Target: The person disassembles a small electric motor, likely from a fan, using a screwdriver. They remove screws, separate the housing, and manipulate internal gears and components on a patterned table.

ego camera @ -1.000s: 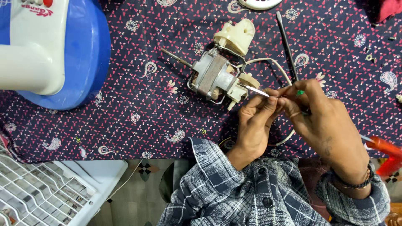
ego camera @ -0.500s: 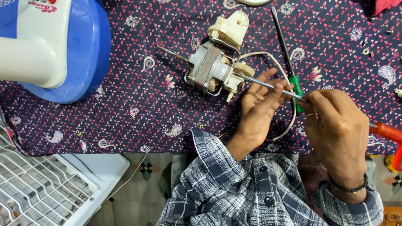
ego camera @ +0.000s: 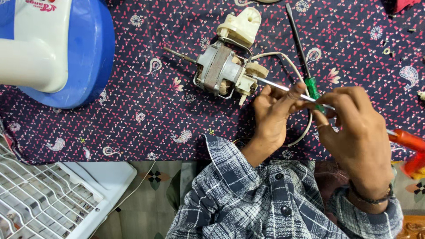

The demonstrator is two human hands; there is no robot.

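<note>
A small fan motor (ego camera: pixel 221 71) with a cream plastic gearbox (ego camera: pixel 241 24) and a white cable lies on a dark patterned cloth (ego camera: pixel 146 124). A long screwdriver shaft (ego camera: pixel 276 86) runs from the motor's right end back to an orange handle (ego camera: pixel 409 141). My left hand (ego camera: pixel 272 113) pinches the shaft near the motor. My right hand (ego camera: pixel 354 128) grips the same shaft further back, fingers curled over it. A second screwdriver with a green handle (ego camera: pixel 313 87) and a black shaft lies on the cloth beneath them.
A blue and white fan base (ego camera: pixel 57 48) stands at the top left. A white wire fan guard (ego camera: pixel 40 203) lies at the bottom left, below the cloth's edge. Small screws and nuts (ego camera: pixel 387 51) are scattered at the top right.
My right hand has slid back along the shaft, away from my left hand. The screwdriver's tip now reaches the motor's right end. The motor has not moved on the cloth.
</note>
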